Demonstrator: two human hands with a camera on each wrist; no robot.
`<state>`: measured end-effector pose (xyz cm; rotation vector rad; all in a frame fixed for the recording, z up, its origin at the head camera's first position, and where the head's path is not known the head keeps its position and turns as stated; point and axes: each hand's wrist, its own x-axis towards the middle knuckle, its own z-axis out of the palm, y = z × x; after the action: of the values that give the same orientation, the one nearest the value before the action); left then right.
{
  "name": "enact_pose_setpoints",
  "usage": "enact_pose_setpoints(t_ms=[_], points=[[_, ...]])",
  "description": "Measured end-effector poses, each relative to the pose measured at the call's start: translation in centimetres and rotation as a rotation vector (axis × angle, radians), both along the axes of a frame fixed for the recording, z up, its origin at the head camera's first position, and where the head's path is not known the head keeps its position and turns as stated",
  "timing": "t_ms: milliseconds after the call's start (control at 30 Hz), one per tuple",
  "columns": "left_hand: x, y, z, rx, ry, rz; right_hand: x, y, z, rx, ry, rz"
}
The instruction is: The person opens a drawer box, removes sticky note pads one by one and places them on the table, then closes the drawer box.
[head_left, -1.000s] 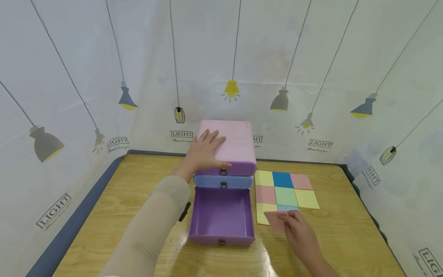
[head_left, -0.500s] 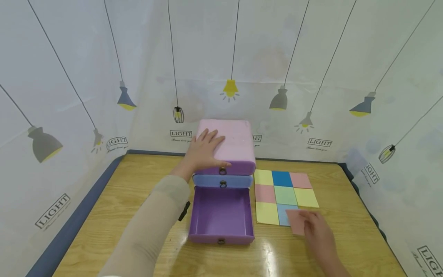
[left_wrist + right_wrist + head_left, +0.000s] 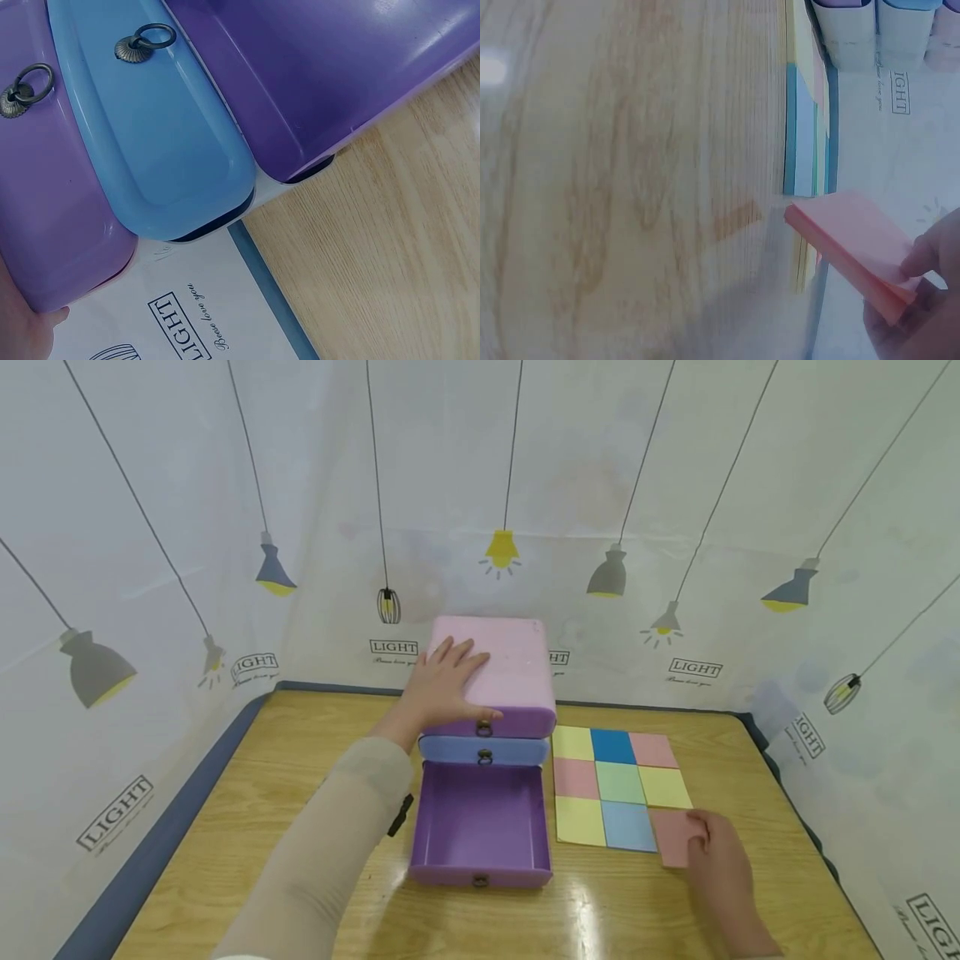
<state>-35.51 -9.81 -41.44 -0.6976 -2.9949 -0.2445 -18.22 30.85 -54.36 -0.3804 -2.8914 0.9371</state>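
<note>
My left hand (image 3: 448,685) lies with spread fingers on the pink top of a small drawer cabinet (image 3: 510,664), its thumb along the front edge. The cabinet's bottom drawer (image 3: 483,818) is pulled out and bare inside; the blue middle drawer (image 3: 154,120) and purple top drawer (image 3: 56,172) are in. At the right, my right hand (image 3: 722,868) pinches a pink sticky note pad (image 3: 859,236) between thumb and fingers. In the right wrist view the pad is tilted and appears just above the table, beside a light blue pad (image 3: 628,827).
Yellow, pink, green and blue sticky note pads, such as the green pad (image 3: 621,782), lie in rows right of the cabinet. A dark strap (image 3: 401,815) shows by the left forearm. A lamp-printed sheet (image 3: 675,485) rises behind and beside the wooden table (image 3: 247,777).
My right hand has carried the pink pad rightward, from in front of the light blue pad to its right side, uncovering it. The left hand has stayed on the cabinet.
</note>
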Motion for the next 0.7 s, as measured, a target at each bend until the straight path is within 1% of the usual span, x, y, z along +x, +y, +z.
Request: enact_pose_setpoints(t_ms=[133, 233, 300, 433, 533, 700], points=[[0.0, 0.0, 0.1, 0.002, -0.001, 0.003, -0.5, 0.7, -0.2, 0.005, -0.069, -0.019], [0.0, 0.0, 0.0, 0.0, -0.002, 0.005, -1.0, 1.2, -0.3, -0.02, -0.097, -0.023], [0.0, 0.0, 0.0, 0.001, 0.0, 0.003, -1.3, 1.5, -0.5, -0.035, -0.103, -0.009], [-0.1, -0.1, -0.1, 0.009, 0.004, 0.002, -1.8, 2.0, -0.7, -0.027, -0.128, 0.063], [-0.1, 0.0, -0.1, 0.012, 0.002, 0.004, -1.9, 2.4, -0.9, 0.006, -0.171, 0.126], [-0.1, 0.0, -0.2, 0.011, 0.003, 0.003, -2.0, 2.9, -1.6, 0.068, -0.231, 0.2]])
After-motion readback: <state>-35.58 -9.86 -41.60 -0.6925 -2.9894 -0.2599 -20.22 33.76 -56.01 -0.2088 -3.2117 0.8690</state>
